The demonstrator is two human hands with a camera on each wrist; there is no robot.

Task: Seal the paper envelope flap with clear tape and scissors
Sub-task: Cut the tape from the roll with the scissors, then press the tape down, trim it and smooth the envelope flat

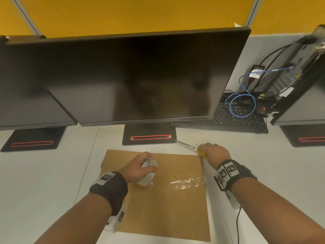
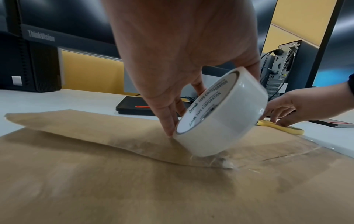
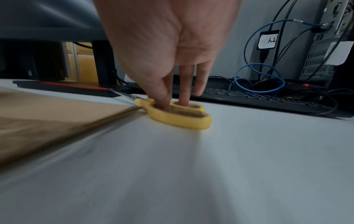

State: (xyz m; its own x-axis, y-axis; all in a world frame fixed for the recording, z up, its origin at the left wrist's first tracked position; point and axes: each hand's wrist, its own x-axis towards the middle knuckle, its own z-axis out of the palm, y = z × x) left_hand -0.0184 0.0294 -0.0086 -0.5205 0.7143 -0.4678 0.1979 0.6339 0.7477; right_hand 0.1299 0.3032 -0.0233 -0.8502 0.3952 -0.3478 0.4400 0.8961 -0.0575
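White desk [image 1: 52, 173] — on it a brown envelope [image 1: 167, 208] lying flat, scissors [image 1: 186, 144] at its far right corner, three monitor stands [image 1: 149, 132], a keyboard [image 1: 237, 119].

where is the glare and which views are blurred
Head view: glare on the clear tape strip across the envelope, and the monitor bows. Right wrist view: the desk and envelope edge smear, the yellow scissors sharper. Left wrist view: the tape roll slightly soft.

Furnishings along the far edge of the white desk [image 1: 52, 173].
A dark central monitor [image 1: 140, 76] stands mid-edge on a black, red-striped base [image 1: 149, 136], with a second monitor [image 1: 26, 94] just beside it toward the left corner. Toward the right lie a black keyboard [image 1: 241, 120], a coiled blue cable [image 1: 242, 106] and a computer tower [image 1: 299, 67], with a yellow partition [image 1: 140, 14] behind.
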